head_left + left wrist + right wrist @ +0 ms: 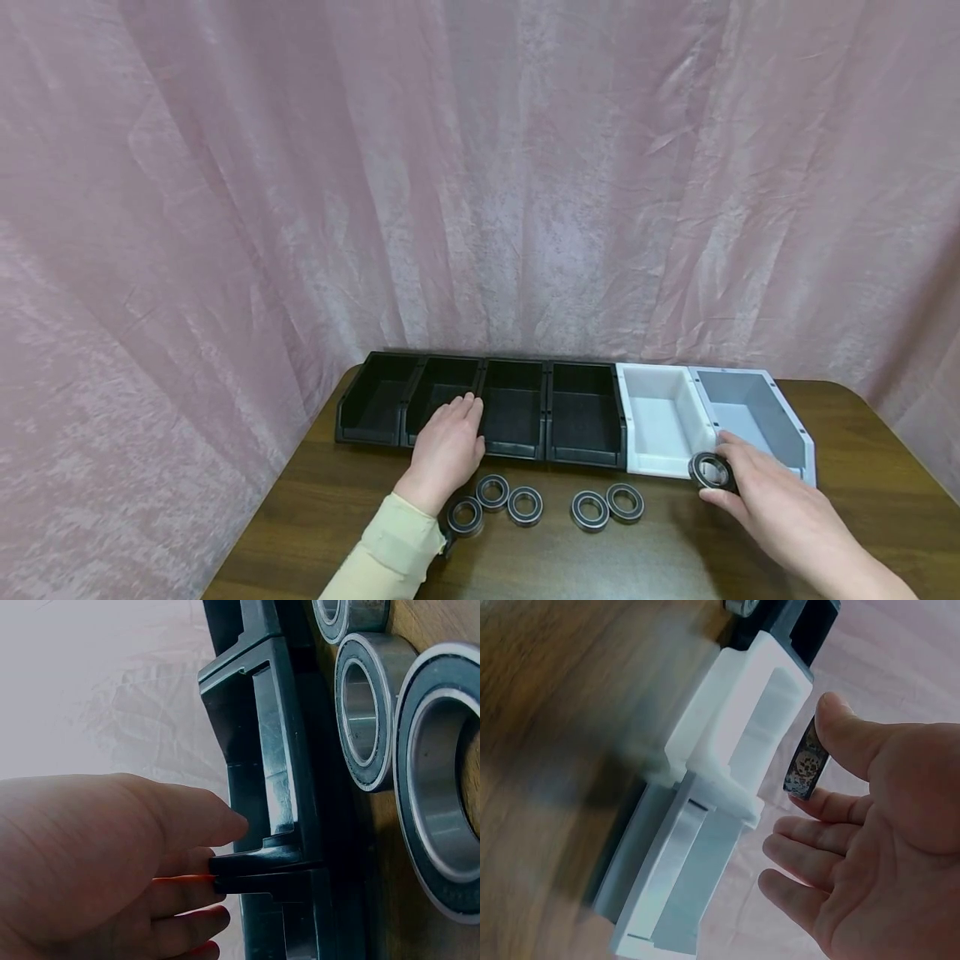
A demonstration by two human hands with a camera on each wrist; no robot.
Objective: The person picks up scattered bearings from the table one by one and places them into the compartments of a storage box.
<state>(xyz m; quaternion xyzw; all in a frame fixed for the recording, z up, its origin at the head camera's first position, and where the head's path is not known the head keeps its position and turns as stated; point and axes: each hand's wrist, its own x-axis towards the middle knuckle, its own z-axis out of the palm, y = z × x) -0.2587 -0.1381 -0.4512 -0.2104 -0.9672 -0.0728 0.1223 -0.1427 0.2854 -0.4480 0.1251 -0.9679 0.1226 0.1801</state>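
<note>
My right hand (783, 504) pinches a ball bearing (711, 472) between thumb and index finger, in front of the white bin (663, 408) and the grey bin (757, 417). From the right wrist view, only the dark, speckled edge of this bearing (807, 763) shows. My left hand (447, 446) reaches over the second black bin (450, 379) from the left, fingers nearly straight. In the left wrist view that hand (112, 855) is by the wall between two black bins; whether it touches cannot be told. Several bearings (525, 506) lie flat on the table.
Several black bins (513, 452) stand in a row, joined by the white and grey bins on the right. Behind them hangs a pink curtain (525, 183). The brown wooden table (300, 517) extends in front, its left edge slanting away.
</note>
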